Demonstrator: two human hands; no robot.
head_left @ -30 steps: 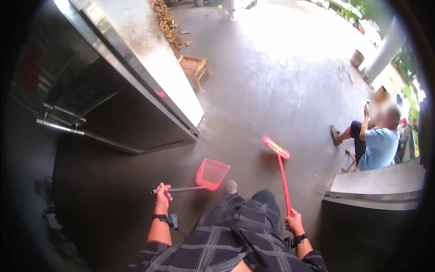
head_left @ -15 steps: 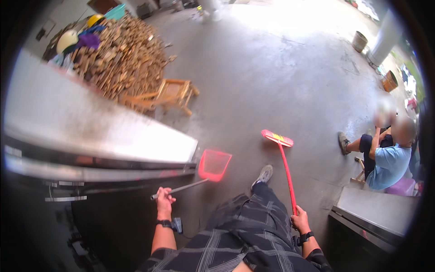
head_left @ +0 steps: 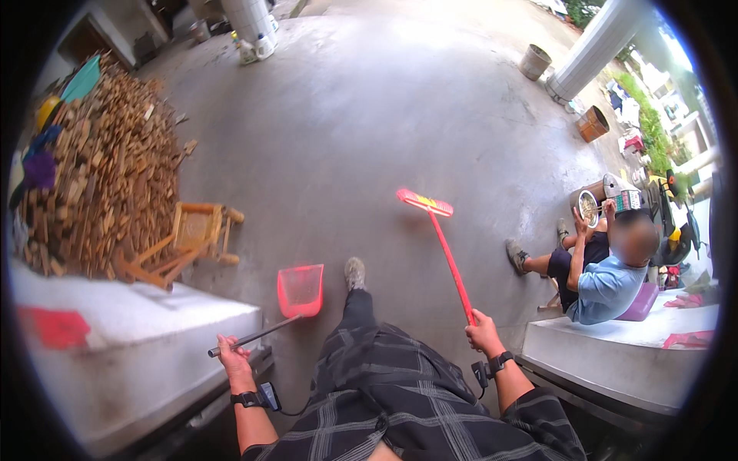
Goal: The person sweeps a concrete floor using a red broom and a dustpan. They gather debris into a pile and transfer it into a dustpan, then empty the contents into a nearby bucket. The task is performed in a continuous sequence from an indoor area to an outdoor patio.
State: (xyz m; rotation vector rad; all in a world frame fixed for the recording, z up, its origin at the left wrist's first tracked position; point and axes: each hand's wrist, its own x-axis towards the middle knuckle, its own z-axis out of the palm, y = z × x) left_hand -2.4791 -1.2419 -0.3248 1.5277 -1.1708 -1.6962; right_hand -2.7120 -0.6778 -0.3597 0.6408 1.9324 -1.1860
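A woodpile (head_left: 115, 169) and wooden chair (head_left: 191, 227) stood at ten o'clock, a person (head_left: 611, 288) sat at two; left hand (head_left: 234, 359) gripped red dustpan (head_left: 300, 290) at eleven, right hand (head_left: 483, 334) red broom (head_left: 453, 269) towards one, its yellow label (head_left: 427, 201) unreadable

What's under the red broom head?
Around the broom head, grey floor shows, with a darker patch on the near side, likely shadow. Whatever lies directly beneath is covered by the head and cannot be seen.

The red dustpan (head_left: 300, 290) has advanced to beside the white wall (head_left: 177, 346).
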